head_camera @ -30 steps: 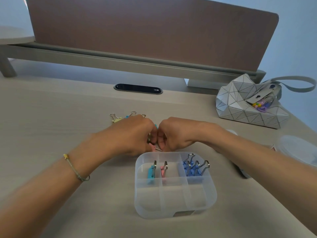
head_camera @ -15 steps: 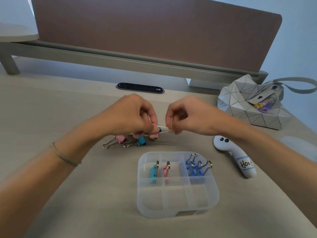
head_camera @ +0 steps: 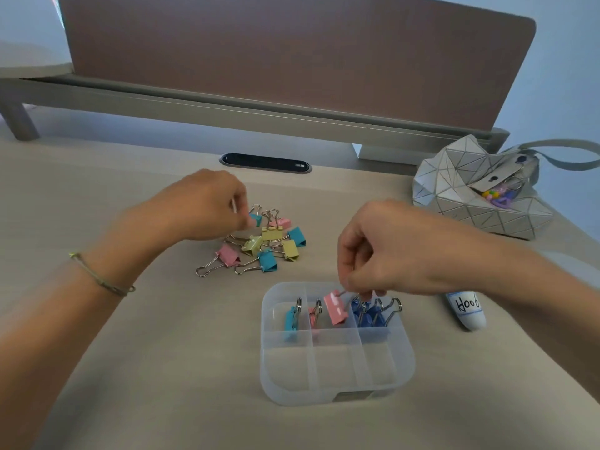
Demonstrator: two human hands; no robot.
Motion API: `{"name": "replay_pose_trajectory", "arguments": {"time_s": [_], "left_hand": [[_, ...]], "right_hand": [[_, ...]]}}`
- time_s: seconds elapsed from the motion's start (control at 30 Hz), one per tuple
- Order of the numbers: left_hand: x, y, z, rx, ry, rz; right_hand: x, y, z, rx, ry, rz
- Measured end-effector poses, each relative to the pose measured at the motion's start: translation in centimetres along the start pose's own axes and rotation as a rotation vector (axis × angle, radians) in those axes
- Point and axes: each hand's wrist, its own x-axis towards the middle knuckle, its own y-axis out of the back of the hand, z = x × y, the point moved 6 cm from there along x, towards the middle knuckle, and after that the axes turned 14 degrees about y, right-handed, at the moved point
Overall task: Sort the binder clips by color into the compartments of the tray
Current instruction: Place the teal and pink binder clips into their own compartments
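A clear plastic tray (head_camera: pixel 337 389) with several compartments sits near the desk's front. Its back row holds a teal clip (head_camera: pixel 290 319) on the left, a pink clip (head_camera: pixel 314 315) in the middle and several dark blue clips (head_camera: pixel 370 315) on the right. My right hand (head_camera: pixel 380 245) pinches the wire handle of another pink clip (head_camera: pixel 336 307), which hangs over the middle back compartment. My left hand (head_camera: pixel 201 211) reaches over a loose pile of pink, yellow and teal clips (head_camera: pixel 263 245) and pinches a teal clip (head_camera: pixel 255 219) at the pile's back edge.
A white tube-shaped toy labelled "Hoo" (head_camera: pixel 467 311) lies right of the tray. A grey geometric pouch (head_camera: pixel 480 196) with small items sits at the back right. A raised shelf (head_camera: pixel 227 105) and brown panel run along the back, with a dark cable slot (head_camera: pixel 266 163) in the desk.
My hands have parted. The right one has carried a pink clip down over the tray's middle back compartment. The left one has moved back to the pile, now uncovered.
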Motion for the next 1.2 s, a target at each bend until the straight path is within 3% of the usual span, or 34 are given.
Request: {"name": "replay_pose_trajectory", "arguments": {"time_s": [0.1,0.17,0.5,0.63,0.73,0.8,0.93,1.03,1.13,1.2], "left_hand": [[-0.2,-1.2,-1.6,0.153,0.165,-0.226],[-0.6,-1.7,-1.6,0.191,0.178,-0.319],[-0.2,-2.8,-1.4,0.08,0.145,-0.364],[-1.5,1.4,-0.5,-0.025,0.031,-0.238],[-3.5,4.4,2.4,-0.526,-0.116,-0.21],[-4.7,5.1,4.3,-0.722,-0.167,-0.204],[-5.0,3.5,5.7,-0.758,-0.136,-0.26],[-4.1,2.1,4.8,-0.654,-0.053,-0.256],[-2.8,1.9,3.5,-0.564,-0.026,-0.098],[-2.3,1.7,3.0,-0.524,-0.017,-0.062]], "right_hand": [[0.6,-1.4,-0.2,-0.05,-0.006,-0.04],[1.1,-2.2,-0.2,-0.06,-0.005,-0.055],[1.1,-1.5,0.6,0.081,-0.052,-0.044],[0.6,1.9,0.0,0.139,0.025,0.2],[0.1,3.0,-1.6,0.243,0.187,0.424],[-0.4,3.0,-2.6,0.184,0.276,0.56],[-1.2,3.9,-2.3,0.105,0.301,0.731],[-1.2,3.9,-0.6,0.113,0.124,0.557],[-0.9,1.9,0.5,0.086,-0.026,0.291],[-0.6,0.8,0.7,0.053,-0.046,0.211]]}}
